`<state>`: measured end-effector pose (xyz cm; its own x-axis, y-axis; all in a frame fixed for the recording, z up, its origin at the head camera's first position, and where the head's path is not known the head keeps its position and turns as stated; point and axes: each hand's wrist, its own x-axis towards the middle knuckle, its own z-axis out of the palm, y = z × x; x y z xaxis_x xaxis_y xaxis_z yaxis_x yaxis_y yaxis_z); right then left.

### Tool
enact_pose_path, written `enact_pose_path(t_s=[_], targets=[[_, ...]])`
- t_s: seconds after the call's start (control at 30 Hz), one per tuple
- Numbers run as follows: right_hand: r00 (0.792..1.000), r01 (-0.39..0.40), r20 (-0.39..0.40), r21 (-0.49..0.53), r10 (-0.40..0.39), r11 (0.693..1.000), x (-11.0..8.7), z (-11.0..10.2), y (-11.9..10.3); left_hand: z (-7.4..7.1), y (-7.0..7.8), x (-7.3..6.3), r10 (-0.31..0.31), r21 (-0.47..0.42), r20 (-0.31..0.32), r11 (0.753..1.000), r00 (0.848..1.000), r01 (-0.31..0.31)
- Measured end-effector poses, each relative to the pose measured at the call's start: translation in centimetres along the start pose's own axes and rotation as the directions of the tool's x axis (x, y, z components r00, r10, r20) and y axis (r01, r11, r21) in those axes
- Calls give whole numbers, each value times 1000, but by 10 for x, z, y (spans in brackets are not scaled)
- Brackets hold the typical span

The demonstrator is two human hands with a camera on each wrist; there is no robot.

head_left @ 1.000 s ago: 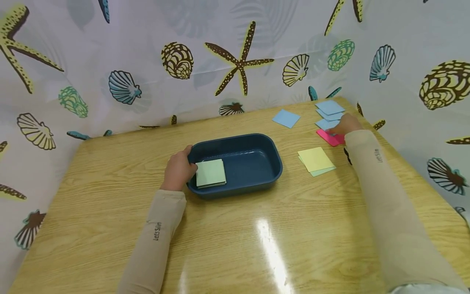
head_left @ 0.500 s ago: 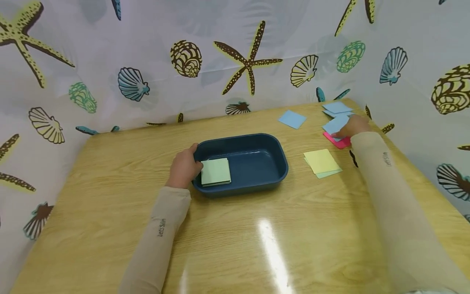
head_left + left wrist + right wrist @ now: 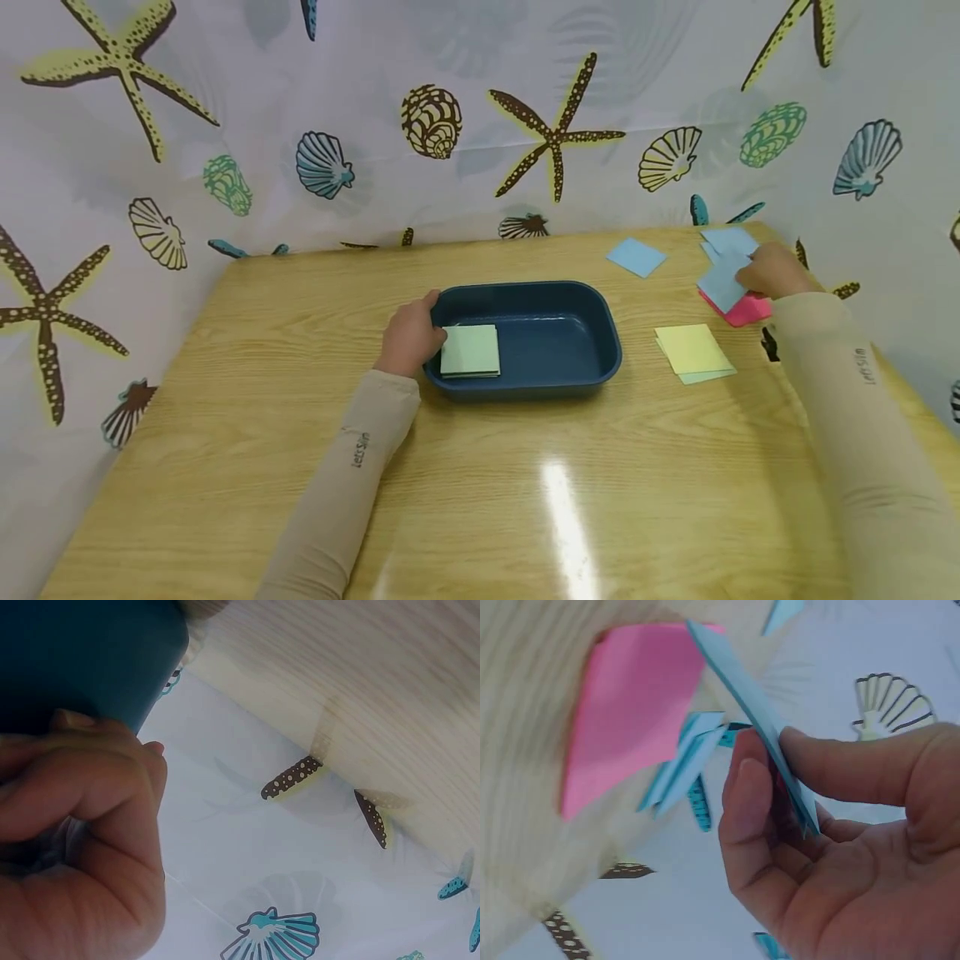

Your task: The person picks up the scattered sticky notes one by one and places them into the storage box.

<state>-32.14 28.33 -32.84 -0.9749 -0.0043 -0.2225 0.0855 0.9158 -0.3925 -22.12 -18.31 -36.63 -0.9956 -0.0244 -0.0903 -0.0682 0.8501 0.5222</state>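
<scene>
My left hand (image 3: 408,337) grips the left end of a dark blue plastic tray (image 3: 525,390), thumb over the rim. Inside the tray, at its left, lies a small stack of pale green sticky notes (image 3: 470,350). At the far right of the table my right hand (image 3: 776,271) pinches a blue sticky note (image 3: 723,283) between thumb and fingers; whether it is a single sheet or several I cannot tell. In the right wrist view the held note stands edge-on, beside pink sticky notes (image 3: 637,705) on the table. More blue notes (image 3: 733,240) lie just behind the hand.
A lone blue note (image 3: 636,257) lies behind the tray's right end. Right of the tray, a yellow note (image 3: 690,348) overlaps a green one (image 3: 708,377). A shell-patterned cloth (image 3: 450,192) borders the wooden table (image 3: 465,483) at the back and sides.
My right hand has taken a blue note and raised it off the pink ones, uncovering more pink. The left hand keeps its hold on the tray. The head view has swung left.
</scene>
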Motion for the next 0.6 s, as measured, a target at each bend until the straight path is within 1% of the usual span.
enact_pose_path(t_s=[0.07, 0.17, 0.27, 0.37, 0.5, 0.6], targets=[[1000, 9, -6, 30, -9, 1000, -3, -3, -9, 1, 1, 0, -8, 2, 1, 1000, 1000, 8], [998, 59, -24, -1, -59, 998, -6, -6, -29, 1, 0, 0, -19, 9, 2, 1000, 1000, 19], [993, 114, -30, -10, -114, 993, -12, -9, -55, 1, 0, -1, -26, 16, -2, 1000, 1000, 26], [988, 156, -25, 28, -155, 987, -20, -11, -83, 1, 0, -1, -20, 20, -6, 1000, 1000, 20], [966, 259, -24, 102, -258, 960, -32, -10, -117, 2, 1, -1, -11, 18, -8, 1000, 1000, 11], [944, 325, 13, 144, -330, 935, -38, -7, -140, 2, 1, 0, -7, 16, -11, 1000, 1000, 7]])
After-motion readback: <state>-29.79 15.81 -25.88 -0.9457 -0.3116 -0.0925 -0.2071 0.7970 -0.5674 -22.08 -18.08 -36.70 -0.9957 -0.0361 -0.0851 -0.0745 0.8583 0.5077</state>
